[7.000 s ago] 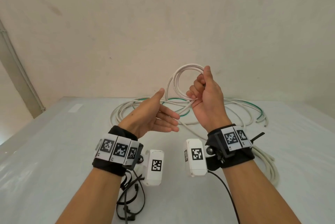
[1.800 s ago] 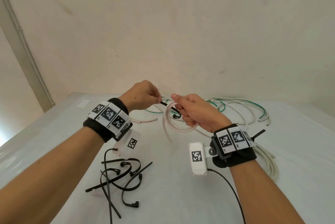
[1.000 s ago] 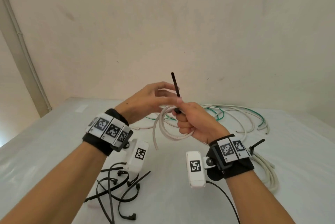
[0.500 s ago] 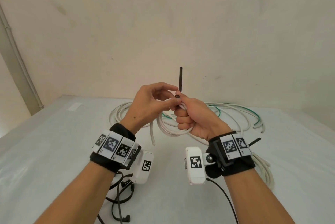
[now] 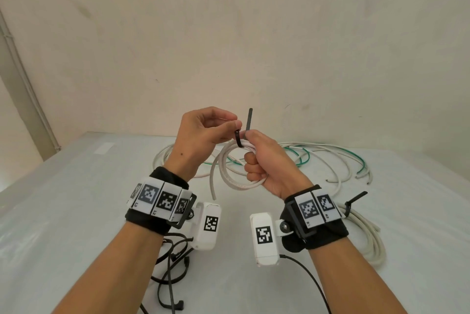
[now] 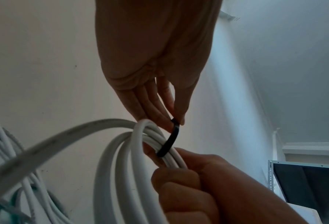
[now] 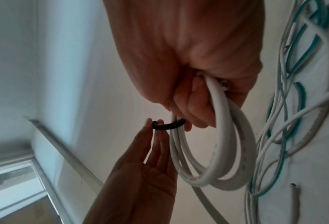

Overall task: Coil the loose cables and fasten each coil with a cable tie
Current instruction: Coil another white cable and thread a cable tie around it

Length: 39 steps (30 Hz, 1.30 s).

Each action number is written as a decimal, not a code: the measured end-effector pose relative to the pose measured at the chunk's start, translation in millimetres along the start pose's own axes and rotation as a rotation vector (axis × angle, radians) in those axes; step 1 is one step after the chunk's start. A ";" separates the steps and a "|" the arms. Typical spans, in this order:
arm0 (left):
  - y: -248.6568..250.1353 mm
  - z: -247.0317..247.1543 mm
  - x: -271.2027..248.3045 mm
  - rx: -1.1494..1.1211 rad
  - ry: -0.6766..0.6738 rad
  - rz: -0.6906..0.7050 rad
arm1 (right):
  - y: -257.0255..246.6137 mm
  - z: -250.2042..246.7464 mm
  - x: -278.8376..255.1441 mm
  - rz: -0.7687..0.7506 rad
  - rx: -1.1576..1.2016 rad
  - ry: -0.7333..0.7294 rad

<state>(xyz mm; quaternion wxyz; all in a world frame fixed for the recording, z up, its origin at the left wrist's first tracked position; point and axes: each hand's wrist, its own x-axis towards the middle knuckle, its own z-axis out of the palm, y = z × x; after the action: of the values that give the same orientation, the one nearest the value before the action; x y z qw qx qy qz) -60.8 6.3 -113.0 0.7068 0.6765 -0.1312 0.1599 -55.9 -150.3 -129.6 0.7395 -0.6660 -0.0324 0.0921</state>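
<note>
Left hand [image 5: 201, 133] pinching cable tie [image 5: 238, 139]

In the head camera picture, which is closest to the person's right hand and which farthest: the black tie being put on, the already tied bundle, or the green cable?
1. Black cable tie: at the right hand fingertips, around the held coil.
2. Tied white bundle: on the table just right of the right wrist.
3. Green cable: farther back right.

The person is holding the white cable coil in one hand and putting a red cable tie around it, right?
Not red. The cable tie is black, as the head view shows. The right hand does hold the white cable coil while the left hand pinches the tie.
</note>
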 end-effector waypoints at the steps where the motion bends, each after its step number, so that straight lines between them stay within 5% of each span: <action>1: -0.7 -0.2 -0.1 -0.007 0.014 -0.005 | 1.3 1.0 -0.4 -0.024 -0.038 0.007; 8: -6.7 -2.3 2.2 -0.063 0.114 -0.076 | 2.9 5.2 -3.8 -0.092 -0.089 0.085; 16: -10.4 -3.3 -0.5 -0.018 0.054 -0.197 | 10.5 -0.2 3.0 -0.054 -0.053 0.106; 26: -10.5 -0.7 -1.3 -0.082 0.220 -0.052 | 5.9 -3.3 1.8 -0.029 0.050 0.139; 39: -14.2 -3.1 -7.4 -0.011 0.099 -0.025 | 4.9 -9.5 -0.9 -0.086 -0.066 0.064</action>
<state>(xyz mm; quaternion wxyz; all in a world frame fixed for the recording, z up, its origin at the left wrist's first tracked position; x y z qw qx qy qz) -61.9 8.5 -129.2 0.7179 0.6656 -0.0885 0.1834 -55.6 -159.3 -135.4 0.7211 -0.6906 -0.0403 0.0378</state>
